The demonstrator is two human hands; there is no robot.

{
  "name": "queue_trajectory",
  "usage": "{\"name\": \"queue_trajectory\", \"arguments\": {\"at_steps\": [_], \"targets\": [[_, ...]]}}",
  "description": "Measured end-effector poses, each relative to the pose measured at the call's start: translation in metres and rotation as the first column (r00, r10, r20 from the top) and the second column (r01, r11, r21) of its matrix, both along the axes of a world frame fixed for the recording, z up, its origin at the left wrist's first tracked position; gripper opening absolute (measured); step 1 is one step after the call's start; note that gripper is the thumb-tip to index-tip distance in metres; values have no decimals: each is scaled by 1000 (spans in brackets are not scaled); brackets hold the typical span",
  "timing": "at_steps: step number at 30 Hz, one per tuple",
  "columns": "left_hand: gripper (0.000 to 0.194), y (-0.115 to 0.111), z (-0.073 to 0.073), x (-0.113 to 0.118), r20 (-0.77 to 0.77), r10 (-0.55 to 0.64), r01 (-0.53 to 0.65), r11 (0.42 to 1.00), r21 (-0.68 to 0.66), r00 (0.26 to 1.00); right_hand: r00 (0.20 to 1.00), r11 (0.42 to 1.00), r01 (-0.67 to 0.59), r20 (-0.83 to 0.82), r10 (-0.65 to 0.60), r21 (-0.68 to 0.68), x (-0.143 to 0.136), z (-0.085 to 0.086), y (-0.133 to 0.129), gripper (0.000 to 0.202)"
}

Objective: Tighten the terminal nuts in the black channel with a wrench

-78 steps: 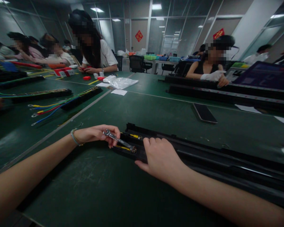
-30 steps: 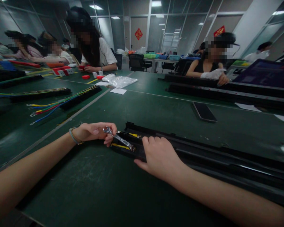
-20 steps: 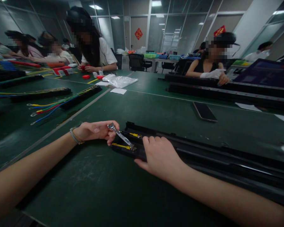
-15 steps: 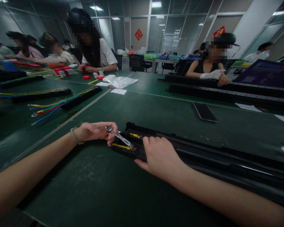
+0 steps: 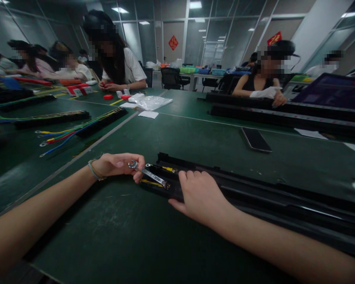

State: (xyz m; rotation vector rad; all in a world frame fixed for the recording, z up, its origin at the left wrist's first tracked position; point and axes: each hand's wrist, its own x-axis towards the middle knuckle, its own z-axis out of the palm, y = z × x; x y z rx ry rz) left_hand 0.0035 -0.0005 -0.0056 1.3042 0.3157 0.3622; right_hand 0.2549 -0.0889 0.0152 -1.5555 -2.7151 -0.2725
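Note:
A silver wrench (image 5: pixel 152 176) is in the fingers of my left hand (image 5: pixel 121 165), its open jaw up by the fingertips. The wrench's other end sits on a bolt inside the near end of a long black rail (image 5: pixel 251 194). My right hand (image 5: pixel 202 197) is wrapped over the rail just right of that bolt, thumb on the near side. A yellow-sleeved cable lug (image 5: pixel 168 169) lies in the rail behind the wrench. Another yellow wire (image 5: pixel 151 182) runs under the wrench, partly hidden.
Beyond the rail lies a dark phone (image 5: pixel 256 139) on the green table (image 5: pixel 106 221). Black strips with coloured wires (image 5: pixel 102 122) are at the left. Across the table, people work near a plastic bag (image 5: pixel 155 103) and more long black rails (image 5: pixel 254 114).
The wrench's open jaw has shifted slightly left and down with my left fingers, turning the wrench a little about the bolt. My right hand has stayed on the rail.

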Motion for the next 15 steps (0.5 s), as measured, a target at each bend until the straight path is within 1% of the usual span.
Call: {"name": "queue_trajectory", "arguments": {"at_steps": [6,15], "targets": [[49,-2,2,4,2,27,-26,999,-34,1000,1000,1000,6,4,-6,-17,0,2,0,49],[49,-2,5,7,7,37,-37,999,-39,999,1000,1000,10,21,-9,-20,-1,2,1,51]]}}
